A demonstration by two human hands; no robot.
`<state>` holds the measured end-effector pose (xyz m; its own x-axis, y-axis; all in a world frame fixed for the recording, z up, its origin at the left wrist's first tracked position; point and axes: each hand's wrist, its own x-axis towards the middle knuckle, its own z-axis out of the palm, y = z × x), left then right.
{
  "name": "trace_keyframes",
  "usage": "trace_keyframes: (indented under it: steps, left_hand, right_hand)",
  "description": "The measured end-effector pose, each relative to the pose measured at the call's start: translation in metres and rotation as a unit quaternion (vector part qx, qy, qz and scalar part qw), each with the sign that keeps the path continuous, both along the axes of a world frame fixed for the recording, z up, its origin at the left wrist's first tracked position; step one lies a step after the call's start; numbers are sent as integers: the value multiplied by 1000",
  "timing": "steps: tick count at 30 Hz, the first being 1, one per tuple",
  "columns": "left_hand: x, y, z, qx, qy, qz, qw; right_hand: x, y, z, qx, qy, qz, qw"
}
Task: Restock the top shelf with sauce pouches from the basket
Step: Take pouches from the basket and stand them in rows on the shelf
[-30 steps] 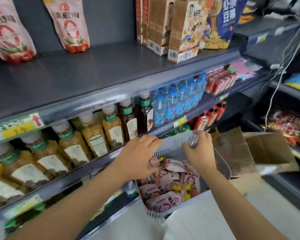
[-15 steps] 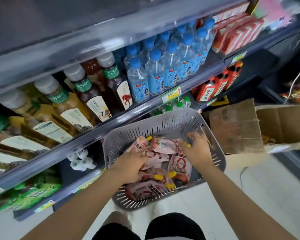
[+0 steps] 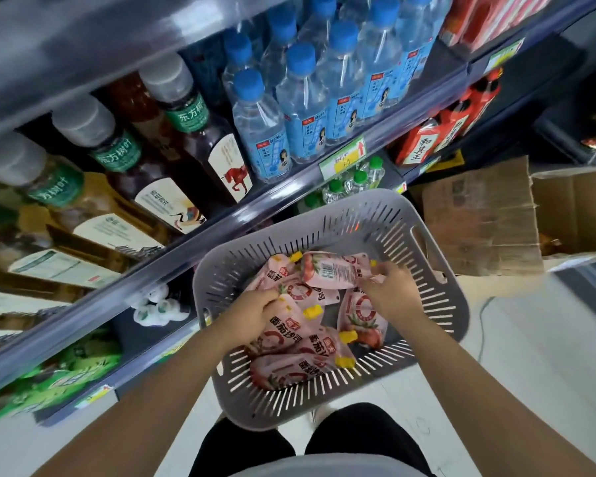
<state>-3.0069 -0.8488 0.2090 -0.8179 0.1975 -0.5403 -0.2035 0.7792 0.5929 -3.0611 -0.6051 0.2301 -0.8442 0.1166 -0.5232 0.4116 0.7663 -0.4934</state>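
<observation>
Both hands are in the basket, probably one pouch each so two go up per trip. Left hand fingers curl on the label-up pouch at 9 o'clock. Right hand pinches the end of the barcode pouch at 12. Top shelf is out of view.

your left hand curls down among the sauce pouches with its fingertips buried, so you can't tell whether it grips one. your right hand covers the end of the barcode pouch it pinches. the tea bottles smear into blur, the price tag digits are unreadable, and the cardboard box runs off the right edge.
</observation>
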Motion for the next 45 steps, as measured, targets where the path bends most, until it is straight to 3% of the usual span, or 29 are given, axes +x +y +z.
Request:
trace_keyframes:
  steps: [6, 12, 16, 22, 26, 35, 45]
  left_hand:
    - [-5, 1, 2, 31, 12, 117, 993]
    - [-29, 12, 9, 53, 50, 309, 948]
    - [-32, 24, -17, 21, 37, 291, 956]
    - [-21, 29, -37, -58, 63, 334, 939]
    - [-12, 24, -34, -53, 89, 319, 942]
    - [10, 16, -14, -91, 56, 273, 956]
    - [20, 14, -7, -72, -11, 289, 954]
  right_hand:
    - [-4, -4, -12, 14, -55, 18, 998]
    - [-2, -6, -20, 27, -100, 46, 994]
    - [5, -3, -24, 32, -120, 39, 991]
    - [10, 1, -26, 68, -115, 51, 990]
    - [12, -2, -27, 56, -135, 37, 988]
    - [3, -26, -44, 61, -222, 19, 973]
    - [-7, -44, -99, 89, -279, -92, 952]
